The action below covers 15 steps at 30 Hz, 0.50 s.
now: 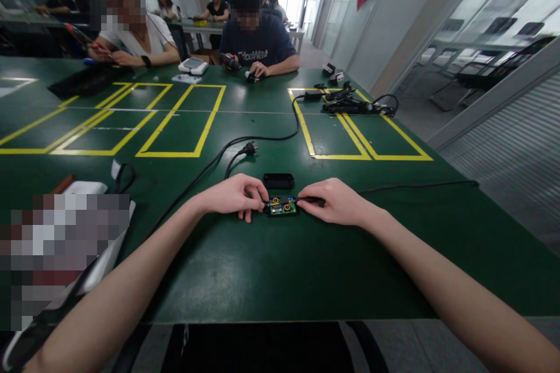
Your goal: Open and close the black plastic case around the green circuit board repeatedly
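Observation:
A small green circuit board with copper-coloured coils lies in front of me, seemingly in a shallow black case whose edge shows below it. Thumb and fingertips of my left hand close on the board's left end; the exact contact point is hard to see. At the other end my right hand pinches a black cable close to where it meets the board. Just behind the board lies a black rectangular case half. A black mains plug rests farther back, its cord passing behind my left hand.
A long black cord crosses the green table. Bundled black adapters and cables lie at back right. Yellow tape rectangles mark the tabletop. A blurred-out item sits left. Across the table, a person holds a power tool.

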Each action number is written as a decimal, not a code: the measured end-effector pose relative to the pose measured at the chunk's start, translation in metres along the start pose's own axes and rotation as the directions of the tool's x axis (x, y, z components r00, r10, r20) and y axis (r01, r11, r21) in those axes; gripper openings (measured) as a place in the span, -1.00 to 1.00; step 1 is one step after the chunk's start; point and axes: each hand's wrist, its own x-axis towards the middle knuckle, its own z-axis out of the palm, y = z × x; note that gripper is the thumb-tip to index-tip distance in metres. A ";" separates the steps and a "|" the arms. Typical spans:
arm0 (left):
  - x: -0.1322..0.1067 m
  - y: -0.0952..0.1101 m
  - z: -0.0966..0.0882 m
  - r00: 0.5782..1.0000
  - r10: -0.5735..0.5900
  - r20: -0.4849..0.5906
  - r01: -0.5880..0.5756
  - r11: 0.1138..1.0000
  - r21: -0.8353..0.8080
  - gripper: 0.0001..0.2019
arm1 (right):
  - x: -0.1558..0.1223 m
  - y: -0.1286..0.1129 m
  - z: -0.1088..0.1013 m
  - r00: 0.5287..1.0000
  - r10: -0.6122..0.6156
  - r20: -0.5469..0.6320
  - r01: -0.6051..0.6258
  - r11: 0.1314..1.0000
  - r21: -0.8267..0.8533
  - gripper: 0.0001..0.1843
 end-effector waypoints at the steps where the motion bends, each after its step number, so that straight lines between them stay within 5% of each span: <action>1: 0.000 0.001 0.000 1.000 -0.001 0.001 0.001 1.000 0.001 -0.78 | 0.000 0.000 0.000 1.000 0.003 0.005 -0.003 1.000 -0.009 -0.72; 10: -0.007 -0.001 -0.001 0.998 0.031 -0.050 -0.029 0.998 0.047 -0.83 | 0.001 -0.005 0.007 0.997 0.035 0.070 -0.034 0.999 -0.022 -0.73; 15: -0.014 -0.007 0.009 0.959 0.205 -0.196 -0.158 0.961 0.228 -0.83 | -0.004 -0.008 0.015 0.998 0.056 0.005 -0.056 0.996 -0.073 -0.76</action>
